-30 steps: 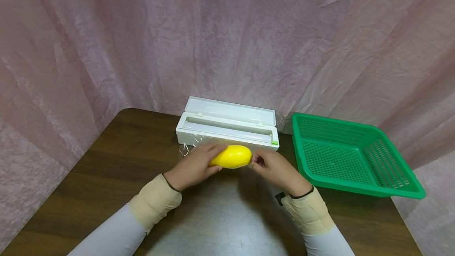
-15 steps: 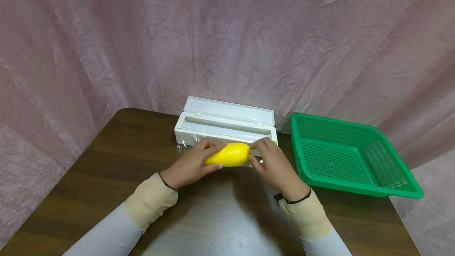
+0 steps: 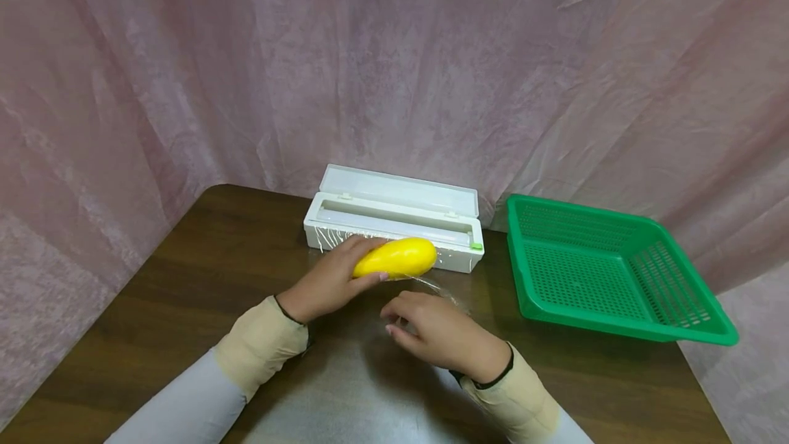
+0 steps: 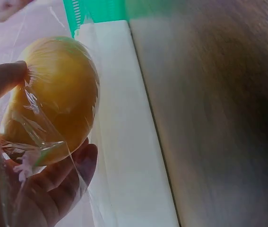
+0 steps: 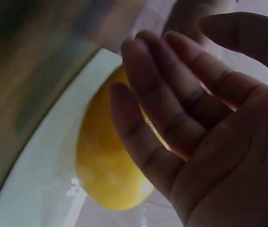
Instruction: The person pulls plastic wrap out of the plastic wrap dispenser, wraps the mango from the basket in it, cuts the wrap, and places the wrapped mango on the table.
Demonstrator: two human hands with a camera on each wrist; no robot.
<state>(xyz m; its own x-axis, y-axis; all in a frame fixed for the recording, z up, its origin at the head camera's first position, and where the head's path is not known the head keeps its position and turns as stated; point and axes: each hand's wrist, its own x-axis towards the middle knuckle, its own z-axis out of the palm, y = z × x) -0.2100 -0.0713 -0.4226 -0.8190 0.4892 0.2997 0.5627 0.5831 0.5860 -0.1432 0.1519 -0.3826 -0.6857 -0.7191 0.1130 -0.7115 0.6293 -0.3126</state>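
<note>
A smooth yellow oblong fruit is held in my left hand, thumb on the near side and fingers on the far side. In the left wrist view, crinkled clear plastic film clings to the fruit and drapes over the palm. A thin strip of that film trails from the fruit's right underside. My right hand is apart from the fruit, nearer the body, its fingers loosely bent with nothing held. Behind the fruit stands a white cling film dispenser with its lid raised and a roll inside.
A green perforated plastic basket stands to the right on the brown wooden table. Pink curtains hang behind the table's far edge. A small green slider sits at the dispenser's right end.
My right hand has left the fruit's right end and come down and left, toward the body. The left hand keeps its hold, and the fruit is slightly higher, closer over the dispenser's front.
</note>
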